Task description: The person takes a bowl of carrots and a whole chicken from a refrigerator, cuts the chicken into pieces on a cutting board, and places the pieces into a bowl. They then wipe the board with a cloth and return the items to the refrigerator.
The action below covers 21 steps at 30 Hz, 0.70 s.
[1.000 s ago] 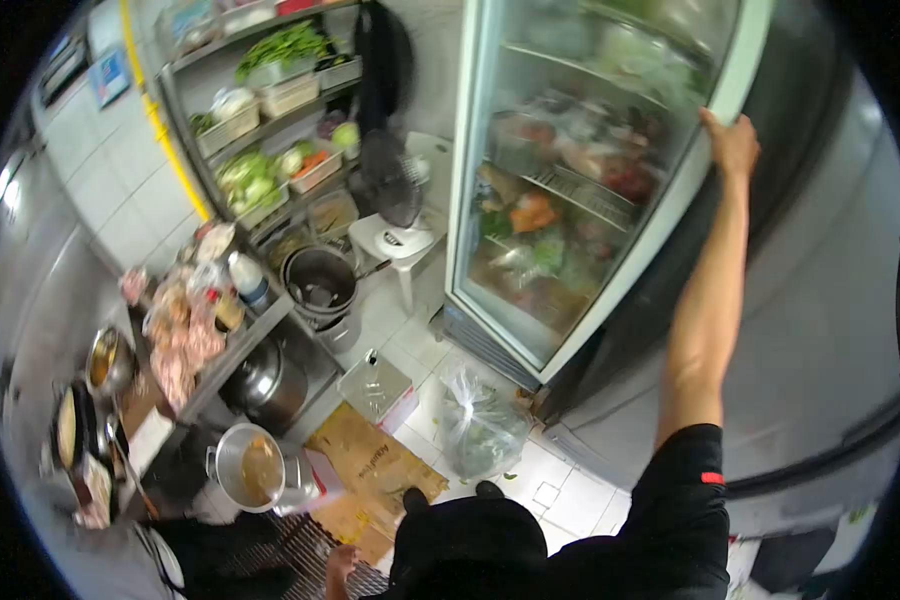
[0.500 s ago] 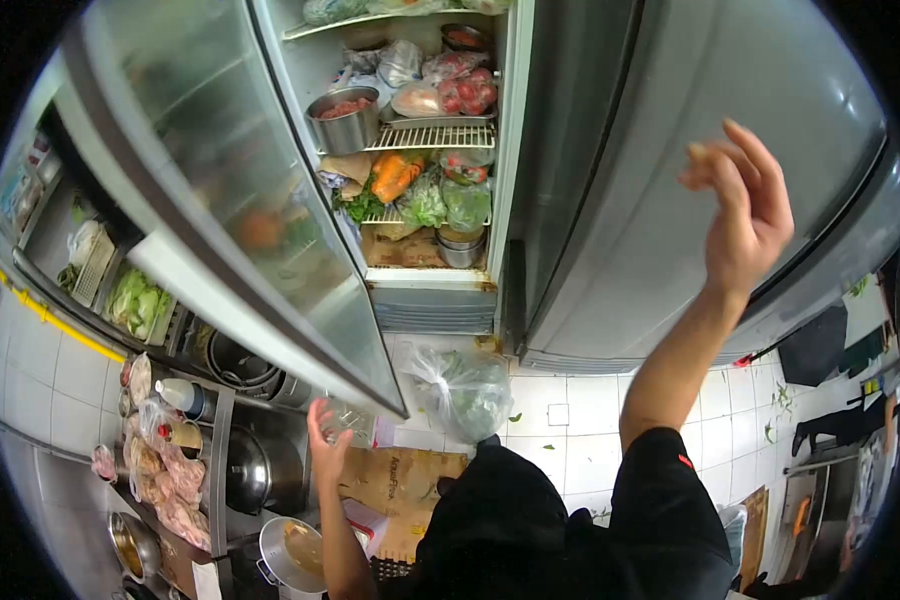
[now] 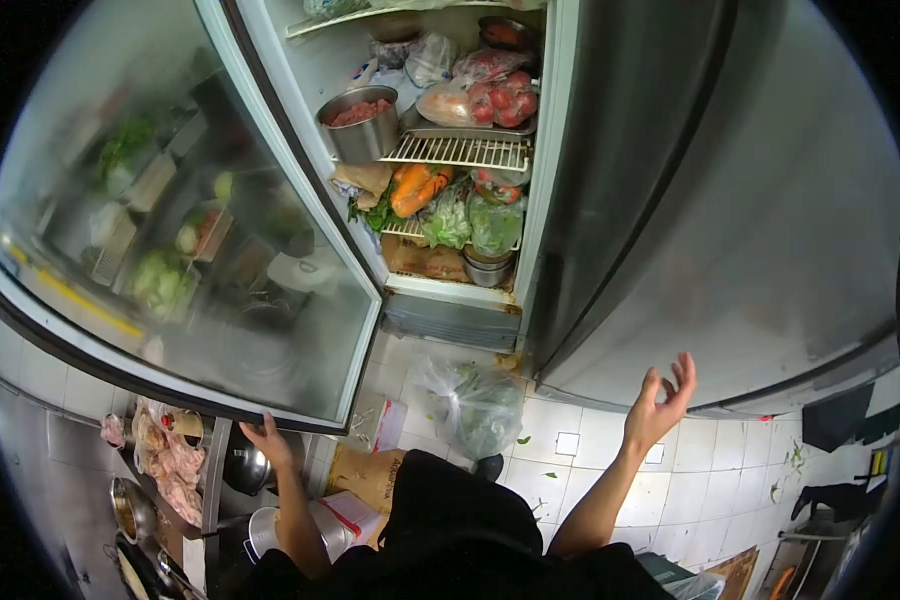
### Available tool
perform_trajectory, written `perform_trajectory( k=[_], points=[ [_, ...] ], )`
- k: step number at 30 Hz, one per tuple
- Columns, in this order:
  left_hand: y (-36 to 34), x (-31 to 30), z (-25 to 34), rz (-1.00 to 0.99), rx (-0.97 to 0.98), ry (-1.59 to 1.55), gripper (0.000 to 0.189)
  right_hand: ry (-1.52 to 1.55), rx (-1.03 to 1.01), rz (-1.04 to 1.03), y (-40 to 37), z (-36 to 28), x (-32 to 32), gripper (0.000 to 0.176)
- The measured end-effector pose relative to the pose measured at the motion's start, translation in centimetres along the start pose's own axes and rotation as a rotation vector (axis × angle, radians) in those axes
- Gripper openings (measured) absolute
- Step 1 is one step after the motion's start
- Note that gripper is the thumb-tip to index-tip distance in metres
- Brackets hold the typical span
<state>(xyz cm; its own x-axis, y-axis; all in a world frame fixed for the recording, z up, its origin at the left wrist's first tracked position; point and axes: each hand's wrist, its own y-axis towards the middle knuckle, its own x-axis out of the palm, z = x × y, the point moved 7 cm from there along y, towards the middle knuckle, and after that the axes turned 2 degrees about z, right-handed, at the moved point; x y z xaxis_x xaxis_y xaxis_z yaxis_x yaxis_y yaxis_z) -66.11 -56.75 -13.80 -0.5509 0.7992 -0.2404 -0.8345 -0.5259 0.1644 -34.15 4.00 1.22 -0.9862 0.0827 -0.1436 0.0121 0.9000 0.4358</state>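
Note:
A glass fridge door stands swung open on the left, fogged, with greens and containers showing in its pane. My left hand is at the door's outer edge, fingers apart, a fingertip at or touching the frame; nothing is in its grip. Out to the right, my right hand is empty with its fingers spread, in front of a grey metal door. Inside the fridge are a metal pot of meat, a bag of red produce, an orange vegetable and bagged greens.
On the tiled floor before the fridge sits a clear plastic bag of greens. Flattened cardboard lies by my feet. A counter at left carries meat pieces, and a white pot stands below my left arm.
The glass door has swung wider to the left. My right hand has come down from high on the grey door, and my left hand has moved left to the glass door's edge.

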Motion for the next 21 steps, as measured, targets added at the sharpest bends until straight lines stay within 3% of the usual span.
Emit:
perform_trajectory(
  k=[1, 3, 5, 6, 8, 9, 11, 12, 14, 17, 20, 21],
  points=[
    [-1.6, 0.8, 0.8, 0.044, 0.128, 0.027, 0.066, -0.123, -0.14, 0.059, 0.5, -1.6, 0.1, 0.046],
    [-4.2, 3.5, -1.3, -0.048, 0.096, 0.139, 0.058, -0.111, -0.161, 0.106, 2.0, -2.9, 0.4, 0.051],
    [-8.9, 10.8, -0.6, -0.454, 0.001, -0.119, 0.052, -0.086, -0.408, 0.271, 3.1, -6.4, 0.9, 0.054],
    [-11.6, 15.0, 2.5, -0.668, -0.18, -0.04, 0.05, -0.086, -0.402, 0.281, 4.1, -7.4, 1.9, 0.054],
    [-14.6, 23.7, 12.0, -0.983, 0.192, -0.142, 0.053, -0.181, -0.627, 0.268, 4.8, -10.7, 5.0, 0.061],
    [-15.0, 27.4, 16.3, -1.061, 0.203, -0.193, 0.053, -0.188, -0.618, 0.281, 5.3, -11.1, 6.3, 0.061],
    [-12.9, 34.6, 24.8, -1.025, 0.578, -0.171, 0.053, -0.381, -0.776, 0.448, 5.3, -12.8, 8.2, 0.072],
    [-12.0, 37.5, 29.5, -1.002, 0.565, -0.266, 0.053, -0.419, -0.785, 0.496, 5.5, -12.8, 8.9, 0.082],
    [-9.7, 43.3, 37.9, -0.901, 0.844, -0.272, 0.056, -0.414, -0.781, 0.527, 5.6, -12.9, 9.3, 0.083],
    [-6.3, 53.4, 45.3, -0.672, 1.359, -0.293, 0.062, -0.426, -0.764, 0.568, 5.4, -13.0, 9.3, 0.084],
    [-4.4, 64.7, 47.7, -0.759, 1.378, 0.032, 0.074, -0.407, -0.776, 0.574, 5.5, -12.9, 9.6, 0.083],
    [-4.3, 67.1, 48.1, -0.778, 1.382, 0.007, 0.074, -0.365, -0.781, 0.562, 5.5, -12.8, 9.7, 0.083]
  ],
)
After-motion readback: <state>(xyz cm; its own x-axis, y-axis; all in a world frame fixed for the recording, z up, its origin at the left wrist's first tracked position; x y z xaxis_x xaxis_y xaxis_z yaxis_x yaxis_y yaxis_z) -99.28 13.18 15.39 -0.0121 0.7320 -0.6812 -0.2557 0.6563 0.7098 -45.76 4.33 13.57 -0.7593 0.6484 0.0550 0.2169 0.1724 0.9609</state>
